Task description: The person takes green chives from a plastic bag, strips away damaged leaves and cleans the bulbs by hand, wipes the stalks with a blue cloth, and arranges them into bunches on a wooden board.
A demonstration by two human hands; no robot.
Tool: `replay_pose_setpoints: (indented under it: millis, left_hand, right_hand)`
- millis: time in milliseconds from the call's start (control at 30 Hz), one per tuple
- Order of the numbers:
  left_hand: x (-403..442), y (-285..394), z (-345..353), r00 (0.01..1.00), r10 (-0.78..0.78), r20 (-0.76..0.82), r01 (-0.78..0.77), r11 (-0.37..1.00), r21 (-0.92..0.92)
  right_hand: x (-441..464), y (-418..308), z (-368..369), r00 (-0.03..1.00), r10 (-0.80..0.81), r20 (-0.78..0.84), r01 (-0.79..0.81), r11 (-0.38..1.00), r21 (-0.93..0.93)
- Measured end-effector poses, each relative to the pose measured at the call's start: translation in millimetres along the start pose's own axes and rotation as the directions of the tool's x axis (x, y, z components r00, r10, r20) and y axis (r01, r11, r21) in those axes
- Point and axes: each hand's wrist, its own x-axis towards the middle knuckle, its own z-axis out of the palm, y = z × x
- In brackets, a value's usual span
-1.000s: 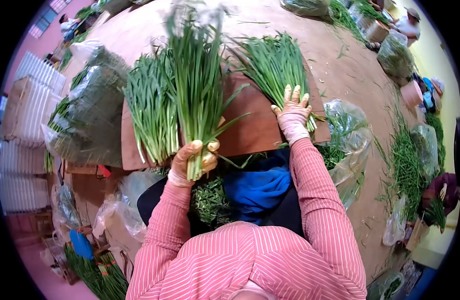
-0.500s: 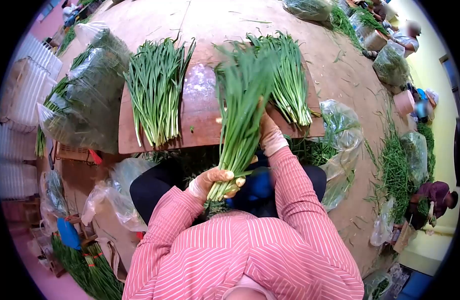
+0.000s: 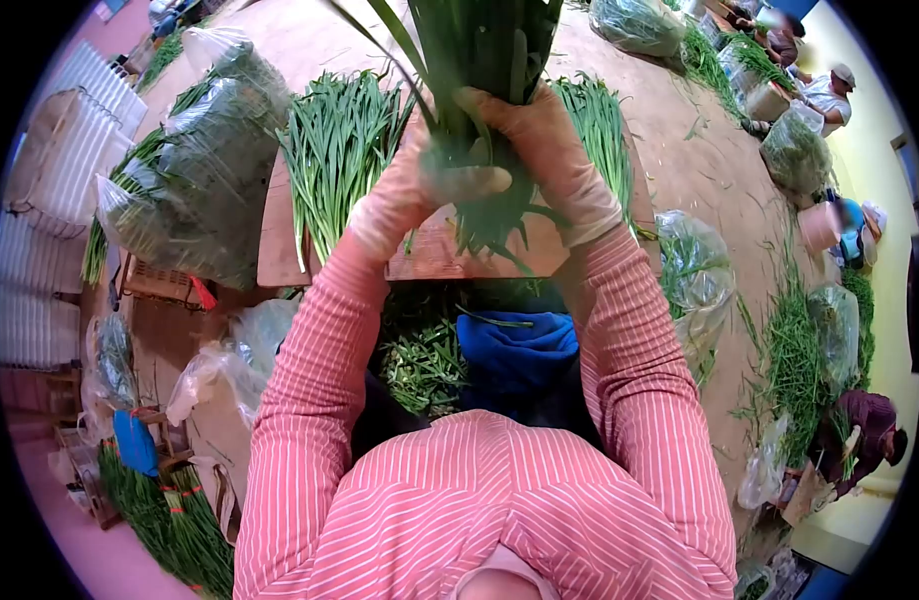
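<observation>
A bunch of long flat green leaves that look like garlic chives is raised high over the board, close to the camera. Leaf tips hang down below my hands, and the upper end runs out of view. My left hand, in a pale glove, is closed round the bunch from the left, its fingers partly blurred. From the right, my gloved right hand grips the same bunch. Two more piles of chives lie on the brown board: a left pile and a right pile, partly hidden by my right hand.
Below the board lie green trimmings beside a blue cloth. A big plastic bag of greens stands on the left, and another bag on the right. Several people sit along the right wall, one in a dark top.
Both hands have lifted the bunch up and away from my lap. It has turned over, so the leaf tips now point down. My left hand has moved from the stem ends up over the board.
</observation>
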Motion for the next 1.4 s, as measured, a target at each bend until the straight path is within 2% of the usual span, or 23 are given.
replay_pose_setpoints:
  millis: [100,133,233,367,400,433,467,533,633,700,767,800,833,867,933,967,1033,1067,1133,1167,1233,1367,1400]
  left_hand:
    - [7,-26,-11,0.993,-0.101,-0.057,0.108,0.985,0.133]
    - [6,-32,-11,0.978,-0.205,-0.035,0.205,0.979,-0.001]
    - [7,-32,-10,0.994,-0.110,-0.008,0.110,0.991,0.070]
    - [-1,-13,4,0.996,-0.073,-0.049,0.076,0.996,0.054]
    - [-5,-3,7,0.990,-0.128,-0.057,0.127,0.992,-0.023]
    - [-4,-9,4,0.937,-0.348,0.002,0.285,0.765,-0.577]
    - [-9,-25,1,0.937,-0.348,0.006,0.288,0.765,-0.576]
    - [-20,-55,-4,0.952,-0.249,-0.176,0.119,0.836,-0.536]
    - [-29,-15,21,0.863,-0.345,-0.369,0.054,0.789,-0.612]
    - [-35,-23,10,0.951,0.049,-0.306,-0.170,0.909,-0.381]
    - [-46,-23,-8,0.969,-0.044,-0.242,-0.077,0.879,-0.470]
    - [-48,5,4,0.929,0.082,-0.360,-0.143,0.979,-0.146]
    - [-55,1,-9,0.914,0.035,-0.404,-0.149,0.956,-0.254]
    - [-63,13,-11,0.906,0.074,-0.417,-0.179,0.959,-0.219]
    - [-83,30,-23,0.880,0.097,-0.465,-0.190,0.969,-0.157]
    - [-94,34,-34,0.860,0.082,-0.504,-0.170,0.977,-0.130]
    - [-111,48,-50,0.838,0.108,-0.535,-0.220,0.964,-0.151]
    - [-120,50,-62,0.856,0.108,-0.505,-0.274,0.924,-0.267]
    - [-144,49,-82,0.866,0.095,-0.492,-0.333,0.843,-0.423]
    - [-157,45,-92,0.862,0.089,-0.500,-0.349,0.818,-0.457]
    - [-175,42,-95,0.834,0.085,-0.545,-0.401,0.771,-0.495]
    - [-206,45,-115,0.765,0.137,-0.629,-0.588,0.548,-0.595]
    - [-213,46,-124,0.769,0.183,-0.612,-0.606,0.514,-0.607]
  right_hand:
    - [6,-1,-4,0.988,0.094,0.123,-0.077,0.987,-0.140]
    - [8,-3,-7,0.984,0.120,0.132,-0.078,0.955,-0.287]
    - [17,8,-15,0.981,-0.066,0.184,0.121,0.944,-0.308]
    - [1,-54,6,0.969,0.005,0.247,0.023,0.993,-0.112]
    - [3,-52,8,0.968,0.006,0.251,0.023,0.993,-0.115]
    - [4,-43,15,0.962,-0.061,0.266,0.067,0.998,-0.015]
    - [3,-41,25,0.961,-0.087,0.261,0.136,0.976,-0.173]
    - [-7,-53,38,0.971,0.004,0.238,0.130,0.831,-0.541]
    - [-20,-54,40,0.963,0.006,0.271,0.145,0.832,-0.535]
    - [-39,-50,32,0.967,-0.027,0.254,0.170,0.810,-0.562]
    - [-62,-25,19,0.967,-0.100,0.236,0.239,0.686,-0.687]
    - [-77,-19,16,0.970,0.062,0.234,0.145,0.626,-0.766]
    - [-93,-8,22,0.961,0.240,0.139,0.050,0.346,-0.937]
    - [-106,9,19,0.947,0.301,0.113,0.036,0.250,-0.968]
    - [-129,39,6,0.898,0.438,0.052,-0.095,0.308,-0.946]
    - [-136,30,13,0.840,0.542,-0.033,-0.148,0.169,-0.974]
    - [-159,53,1,0.883,0.397,0.251,0.117,0.332,-0.936]
    - [-168,49,0,0.881,0.394,0.262,0.124,0.343,-0.931]
    - [-177,28,0,0.868,0.346,0.357,0.069,0.627,-0.776]
    - [-178,17,0,0.812,0.457,0.364,-0.083,0.707,-0.702]
    - [-184,15,-8,0.751,0.585,0.305,-0.315,0.724,-0.613]
    - [-194,65,-70,0.841,0.539,0.044,-0.325,0.570,-0.755]
    - [-191,70,-87,0.817,0.574,-0.053,-0.348,0.418,-0.839]
